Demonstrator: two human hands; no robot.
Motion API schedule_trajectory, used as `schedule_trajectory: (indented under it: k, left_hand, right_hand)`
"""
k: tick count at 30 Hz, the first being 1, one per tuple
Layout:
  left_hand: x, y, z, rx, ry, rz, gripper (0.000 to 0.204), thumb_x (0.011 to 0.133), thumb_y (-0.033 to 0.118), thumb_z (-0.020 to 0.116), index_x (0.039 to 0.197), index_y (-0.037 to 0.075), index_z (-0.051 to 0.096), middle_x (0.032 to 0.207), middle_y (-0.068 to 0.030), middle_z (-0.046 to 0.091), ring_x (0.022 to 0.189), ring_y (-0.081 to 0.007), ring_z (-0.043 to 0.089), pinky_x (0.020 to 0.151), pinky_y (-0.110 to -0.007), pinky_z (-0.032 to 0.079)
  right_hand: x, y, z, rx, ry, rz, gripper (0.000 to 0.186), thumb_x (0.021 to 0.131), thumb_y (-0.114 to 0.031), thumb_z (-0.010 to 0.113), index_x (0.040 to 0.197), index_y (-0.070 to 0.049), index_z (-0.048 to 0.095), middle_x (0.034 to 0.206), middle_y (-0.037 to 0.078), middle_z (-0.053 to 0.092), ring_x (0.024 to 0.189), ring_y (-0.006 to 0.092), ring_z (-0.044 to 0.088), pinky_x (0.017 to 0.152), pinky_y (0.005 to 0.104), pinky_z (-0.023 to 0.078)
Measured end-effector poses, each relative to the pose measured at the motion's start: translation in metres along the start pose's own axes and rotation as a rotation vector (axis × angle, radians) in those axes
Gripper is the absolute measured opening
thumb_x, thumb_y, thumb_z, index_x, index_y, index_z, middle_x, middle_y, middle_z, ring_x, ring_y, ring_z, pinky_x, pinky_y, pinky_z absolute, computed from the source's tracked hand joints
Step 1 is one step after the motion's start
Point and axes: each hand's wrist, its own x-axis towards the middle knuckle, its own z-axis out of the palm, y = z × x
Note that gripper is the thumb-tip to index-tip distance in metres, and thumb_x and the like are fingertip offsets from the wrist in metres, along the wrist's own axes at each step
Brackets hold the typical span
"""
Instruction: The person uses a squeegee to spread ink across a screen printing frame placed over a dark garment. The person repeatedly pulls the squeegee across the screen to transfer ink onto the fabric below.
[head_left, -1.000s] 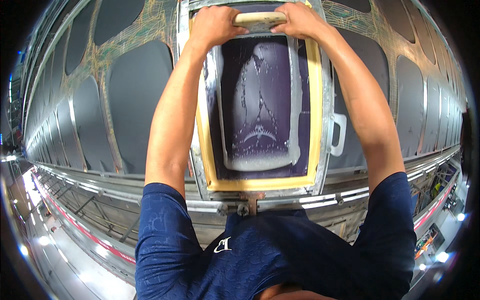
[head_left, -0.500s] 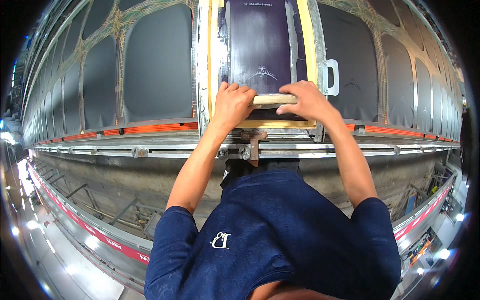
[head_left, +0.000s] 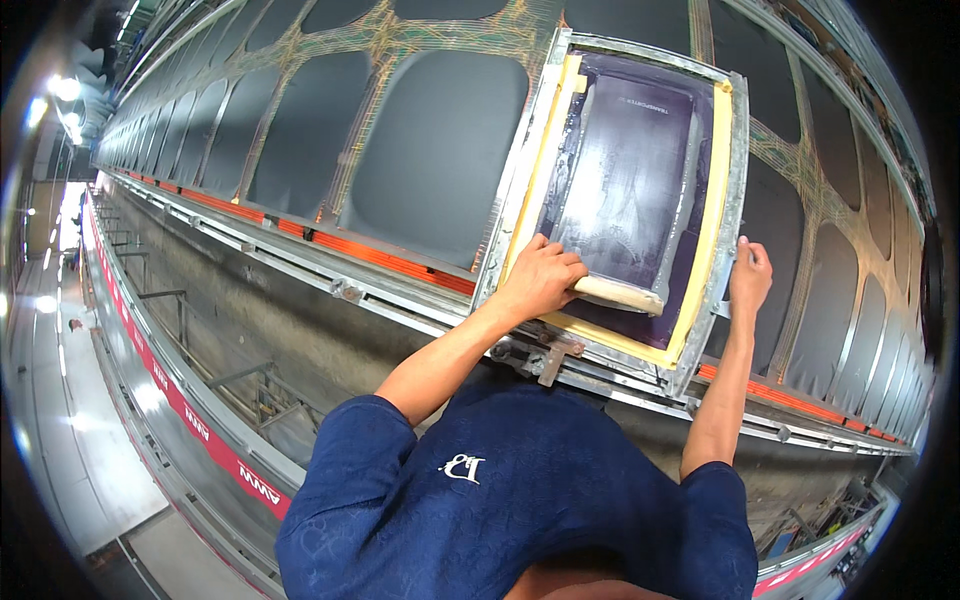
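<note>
My 2 hands are apart: the left hand (head_left: 541, 279) is wrapped around the left end of a pale squeegee bar (head_left: 622, 294), which lies across the near end of the yellow-taped screen frame (head_left: 738, 135). My right hand (head_left: 750, 276) is partly curled at the frame's white side handle (head_left: 722, 298); whether it grips that, I cannot tell.

– Hidden?
– Can't see the left end of the wooden bar (head_left: 622, 294) under the left grip (head_left: 541, 278), nor all of the pale handle (head_left: 721, 307) behind the right grip (head_left: 750, 277).
– Cut off?
– Can't follow the bench (head_left: 455, 40) past the upper edge.
</note>
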Motion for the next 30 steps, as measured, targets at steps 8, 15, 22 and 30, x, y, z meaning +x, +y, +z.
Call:
schedule_trajectory:
  k: [8,15,22,30]
  left_hand:
    - [-0.064,-0.127,-0.089,0.029,-0.01,-0.034,0.045,0.063,0.016,0.086,0.106,0.017,0.073,0.107,0.0035,0.073,0.091,-0.0219,0.065,0.082,-0.04,0.046]
    - [-0.183,-0.204,-0.15,0.187,-0.006,-0.001,0.055,0.057,0.013,0.087,0.11,0.015,0.07,0.112,0.0015,0.071,0.088,-0.0226,0.061,0.081,-0.04,0.043]
    - [-0.218,-0.244,-0.139,0.201,-0.036,0.135,0.052,0.059,0.011,0.081,0.11,0.013,0.069,0.111,0.0012,0.07,0.086,-0.0209,0.06,0.079,-0.039,0.042]
    - [-0.084,-0.32,-0.136,0.165,0.087,0.231,0.034,0.063,0.008,0.078,0.095,0.013,0.067,0.1,0.0009,0.069,0.083,-0.0223,0.06,0.076,-0.039,0.041]
  right_hand:
    - [-0.061,-0.099,0.131,0.265,0.038,-0.141,0.027,0.096,-0.03,0.069,0.098,-0.004,0.071,0.083,0.017,0.07,0.072,0.0219,0.066,0.07,0.0388,0.051]
    - [-0.141,-0.186,0.247,0.417,0.107,-0.119,0.025,0.094,-0.028,0.066,0.094,-0.003,0.067,0.082,0.02,0.07,0.077,0.0363,0.071,0.071,0.0407,0.052]
    - [-0.153,-0.205,0.257,0.268,0.032,-0.004,0.029,0.094,-0.035,0.064,0.095,-0.007,0.069,0.073,0.018,0.067,0.071,0.0348,0.068,0.067,0.0429,0.05]
    - [-0.146,-0.19,0.266,0.108,0.02,-0.088,0.028,0.096,-0.033,0.062,0.102,-0.007,0.069,0.095,0.024,0.071,0.094,0.0464,0.067,0.078,0.0496,0.053]
